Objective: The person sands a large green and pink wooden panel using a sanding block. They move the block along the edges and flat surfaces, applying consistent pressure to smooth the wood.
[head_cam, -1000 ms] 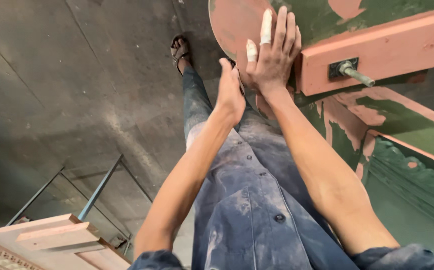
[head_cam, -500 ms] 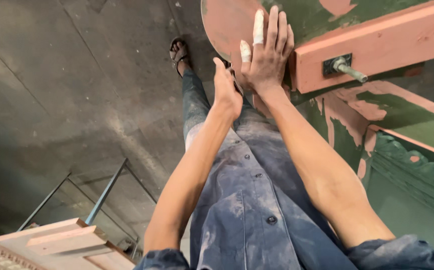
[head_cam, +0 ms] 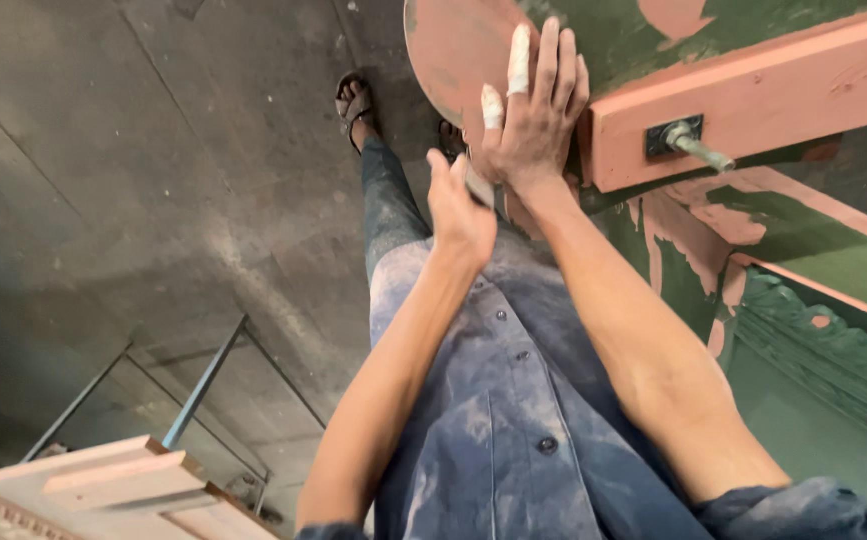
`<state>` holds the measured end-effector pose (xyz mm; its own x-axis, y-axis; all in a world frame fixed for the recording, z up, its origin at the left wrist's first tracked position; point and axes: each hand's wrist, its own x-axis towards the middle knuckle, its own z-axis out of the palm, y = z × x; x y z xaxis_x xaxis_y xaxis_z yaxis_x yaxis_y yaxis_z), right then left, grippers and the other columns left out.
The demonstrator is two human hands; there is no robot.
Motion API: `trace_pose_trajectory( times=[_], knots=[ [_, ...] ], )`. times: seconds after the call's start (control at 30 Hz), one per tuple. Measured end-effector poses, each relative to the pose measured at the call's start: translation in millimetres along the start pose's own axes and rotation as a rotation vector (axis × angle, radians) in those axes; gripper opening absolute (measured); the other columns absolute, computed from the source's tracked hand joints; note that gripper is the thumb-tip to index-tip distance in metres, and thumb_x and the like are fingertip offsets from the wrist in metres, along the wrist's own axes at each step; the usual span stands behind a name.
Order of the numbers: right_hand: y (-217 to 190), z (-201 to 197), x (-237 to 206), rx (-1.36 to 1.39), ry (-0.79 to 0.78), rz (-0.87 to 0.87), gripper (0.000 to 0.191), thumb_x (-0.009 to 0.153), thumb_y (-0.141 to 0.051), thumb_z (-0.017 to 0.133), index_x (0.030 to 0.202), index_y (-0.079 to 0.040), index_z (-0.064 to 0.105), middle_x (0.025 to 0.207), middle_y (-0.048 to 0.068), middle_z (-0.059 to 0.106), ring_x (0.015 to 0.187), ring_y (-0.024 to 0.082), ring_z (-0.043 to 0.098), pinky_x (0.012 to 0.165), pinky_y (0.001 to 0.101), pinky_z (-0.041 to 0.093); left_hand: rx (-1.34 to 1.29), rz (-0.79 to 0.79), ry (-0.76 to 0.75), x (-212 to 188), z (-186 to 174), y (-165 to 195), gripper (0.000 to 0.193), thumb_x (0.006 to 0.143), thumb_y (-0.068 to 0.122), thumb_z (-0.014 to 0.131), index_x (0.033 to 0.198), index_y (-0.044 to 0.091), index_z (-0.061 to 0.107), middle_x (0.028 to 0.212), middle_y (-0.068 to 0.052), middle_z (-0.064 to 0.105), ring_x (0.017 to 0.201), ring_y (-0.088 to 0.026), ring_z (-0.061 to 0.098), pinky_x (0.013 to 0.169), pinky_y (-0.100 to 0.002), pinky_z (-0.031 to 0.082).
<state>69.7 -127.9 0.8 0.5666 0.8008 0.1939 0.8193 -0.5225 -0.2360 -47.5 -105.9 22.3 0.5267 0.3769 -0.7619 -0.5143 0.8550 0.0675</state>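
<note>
My right hand (head_cam: pixel 535 115) lies flat with its fingers together on a rounded salmon-pink wooden panel (head_cam: pixel 448 50). Two of its fingers are wrapped in white tape. My left hand (head_cam: pixel 458 212) is just below it, at the panel's lower edge, closed around a small flat grey piece (head_cam: pixel 479 186) that may be sandpaper; most of it is hidden by the fingers. Both forearms reach out over my dusty blue shirt (head_cam: pixel 513 430).
A pink wooden beam (head_cam: pixel 783 95) with a metal bolt (head_cam: pixel 693 145) juts out beside my right hand, above green-painted carved woodwork (head_cam: pixel 833 350). A thin metal frame (head_cam: pixel 193 390) and pale carved wood pieces (head_cam: pixel 103 490) sit lower left. My sandalled foot (head_cam: pixel 353 100) stands on the concrete floor (head_cam: pixel 133 200).
My left hand has slid a little down and toward me along the panel's edge. My right hand stays pressed on the panel. The view has shifted slightly.
</note>
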Motion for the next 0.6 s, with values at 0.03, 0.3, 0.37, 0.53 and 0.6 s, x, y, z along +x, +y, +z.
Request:
trace_pose_trajectory(
  times=[0.03, 0.3, 0.37, 0.53, 0.6],
  knots=[
    [1, 1, 0, 0.007, -0.036, 0.004, 0.064, 0.114, -0.039, 0.056, 0.164, -0.003, 0.036, 0.169, 0.021, 0.024, 0.156, 0.04, 0.022, 0.128, 0.056, 0.02, -0.034, 0.022, 0.013, -1, -2, -3, 0.067, 0.114, 0.053, 0.028, 0.145, -0.003, 0.046, 0.148, -0.014, 0.051, 0.136, -0.028, 0.047, 0.121, -0.043, 0.031],
    [2, 2, -5, -0.011, -0.127, 0.034, 0.063, 0.116, -0.039, 0.055, 0.165, -0.002, 0.037, 0.169, 0.023, 0.024, 0.156, 0.041, 0.023, 0.128, 0.0578, 0.02, -0.006, 0.104, 0.141, 0, -26, -33, 0.039, 0.11, 0.02, 0.043, 0.146, 0.005, 0.049, 0.144, -0.006, 0.055, 0.131, -0.02, 0.051, 0.115, -0.036, 0.037],
    [1, 1, -5, -0.001, -0.106, 0.028, 0.064, 0.116, -0.039, 0.055, 0.164, -0.002, 0.037, 0.168, 0.023, 0.025, 0.156, 0.041, 0.024, 0.128, 0.0573, 0.02, -0.038, 0.147, 0.084, 1, -28, -37, 0.039, 0.111, 0.016, 0.045, 0.148, 0.004, 0.049, 0.144, -0.007, 0.055, 0.129, -0.021, 0.051, 0.114, -0.037, 0.037],
    [1, -4, -1, 0.017, -0.088, 0.014, 0.063, 0.115, -0.037, 0.055, 0.164, 0.0, 0.036, 0.168, 0.023, 0.024, 0.156, 0.042, 0.023, 0.129, 0.0565, 0.02, -0.061, 0.157, 0.041, 2, -24, -42, 0.042, 0.105, 0.014, 0.043, 0.146, 0.007, 0.049, 0.147, -0.003, 0.056, 0.133, -0.018, 0.053, 0.116, -0.034, 0.038],
    [1, -5, 0, -0.002, -0.119, 0.021, 0.063, 0.116, -0.036, 0.054, 0.164, 0.0, 0.037, 0.169, 0.023, 0.024, 0.156, 0.042, 0.023, 0.13, 0.0568, 0.02, -0.14, 0.13, 0.16, 0, -27, -45, 0.037, 0.111, 0.018, 0.044, 0.144, 0.002, 0.05, 0.145, -0.006, 0.056, 0.13, -0.019, 0.052, 0.114, -0.035, 0.039]
  ],
)
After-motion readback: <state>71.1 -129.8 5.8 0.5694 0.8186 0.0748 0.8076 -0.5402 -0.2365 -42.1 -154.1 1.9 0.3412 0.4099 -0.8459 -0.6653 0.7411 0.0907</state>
